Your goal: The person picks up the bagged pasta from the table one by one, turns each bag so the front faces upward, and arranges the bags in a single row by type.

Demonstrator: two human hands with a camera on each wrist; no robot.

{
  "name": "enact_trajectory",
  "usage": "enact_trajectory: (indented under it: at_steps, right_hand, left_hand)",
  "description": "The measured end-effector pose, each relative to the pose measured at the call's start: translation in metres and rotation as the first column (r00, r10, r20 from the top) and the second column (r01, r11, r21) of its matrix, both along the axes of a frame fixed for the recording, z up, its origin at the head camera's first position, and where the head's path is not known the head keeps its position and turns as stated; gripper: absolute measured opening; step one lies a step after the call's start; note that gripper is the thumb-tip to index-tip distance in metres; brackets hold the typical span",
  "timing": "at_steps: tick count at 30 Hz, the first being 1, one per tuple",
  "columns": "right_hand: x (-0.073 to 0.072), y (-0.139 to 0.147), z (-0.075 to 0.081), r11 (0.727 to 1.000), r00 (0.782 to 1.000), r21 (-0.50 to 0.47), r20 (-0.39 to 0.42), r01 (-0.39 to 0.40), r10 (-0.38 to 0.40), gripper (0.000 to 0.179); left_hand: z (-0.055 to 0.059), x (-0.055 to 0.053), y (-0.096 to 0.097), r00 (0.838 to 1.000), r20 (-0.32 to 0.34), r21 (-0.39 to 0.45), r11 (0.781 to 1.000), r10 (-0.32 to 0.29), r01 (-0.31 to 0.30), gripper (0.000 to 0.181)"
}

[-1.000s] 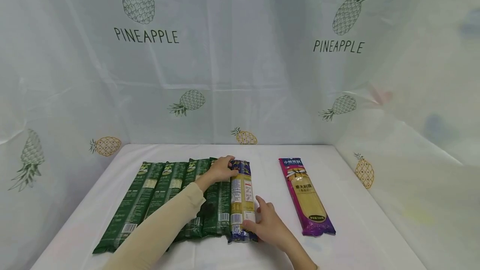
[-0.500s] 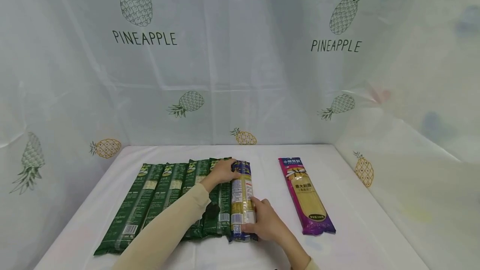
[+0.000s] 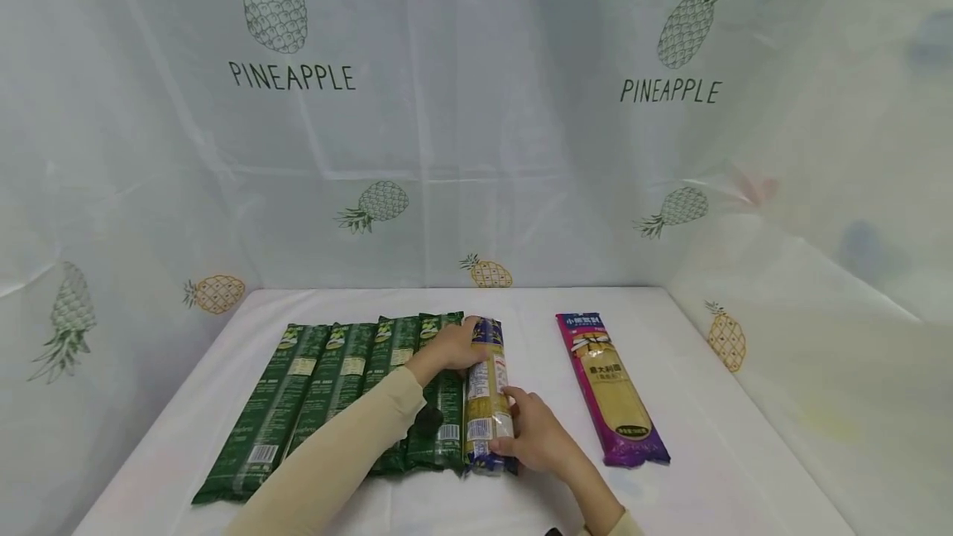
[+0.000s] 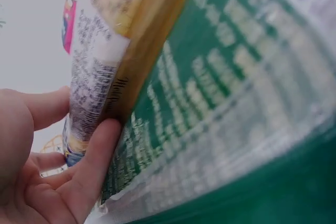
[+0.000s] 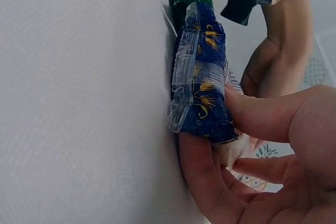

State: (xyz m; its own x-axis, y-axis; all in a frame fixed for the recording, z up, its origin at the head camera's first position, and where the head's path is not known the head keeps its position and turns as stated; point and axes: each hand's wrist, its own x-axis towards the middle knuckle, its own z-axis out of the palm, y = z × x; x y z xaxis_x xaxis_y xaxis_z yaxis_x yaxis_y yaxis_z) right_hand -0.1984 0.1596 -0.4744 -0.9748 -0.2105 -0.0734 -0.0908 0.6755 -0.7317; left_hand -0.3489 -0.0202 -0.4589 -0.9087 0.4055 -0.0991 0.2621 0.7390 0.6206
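A blue-and-yellow pack of spaghetti lies at the right end of a row of green spaghetti packs. My left hand grips its far end from the left; in the left wrist view the fingers lie between it and the green pack. Near the other end, my right hand holds the pack from the right. In the right wrist view, the right thumb presses on the pack's blue end while a finger is tucked beneath it.
A purple-and-pink pasta pack lies apart on the right of the white table. Behind the table hangs a white curtain printed with pineapples.
My right hand has closed from beside the blue-and-yellow spaghetti pack onto its near end. The pack has shifted slightly right and tilted, and my left hand has moved slightly right with it.
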Motion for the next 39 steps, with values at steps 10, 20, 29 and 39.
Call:
enact_trajectory:
  at_steps: [10,20,29,39]
  right_hand:
    - [0.0,0.001,-0.001,1.0,1.0,-0.016,-0.001,-0.014,0.014,0.086]
    - [0.003,0.002,0.002,0.996,0.999,-0.073,-0.01,-0.043,0.042,0.085]
    - [0.006,0.004,0.004,0.994,0.997,-0.101,-0.076,-0.028,0.021,0.082]
    - [0.008,0.01,0.011,0.835,0.973,-0.522,0.219,0.175,-0.067,0.078]
  left_hand:
    - [-0.004,0.002,0.008,0.997,-0.076,-0.069,0.997,0.022,-0.027,0.091]
    - [-0.009,0.004,0.007,0.995,0.001,0.134,0.986,0.095,-0.095,0.08]
    - [0.004,0.005,0.002,0.992,0.104,0.354,0.93,0.069,-0.102,0.079]
    - [0.028,0.002,-0.005,0.981,0.18,0.524,0.837,0.071,-0.157,0.078]
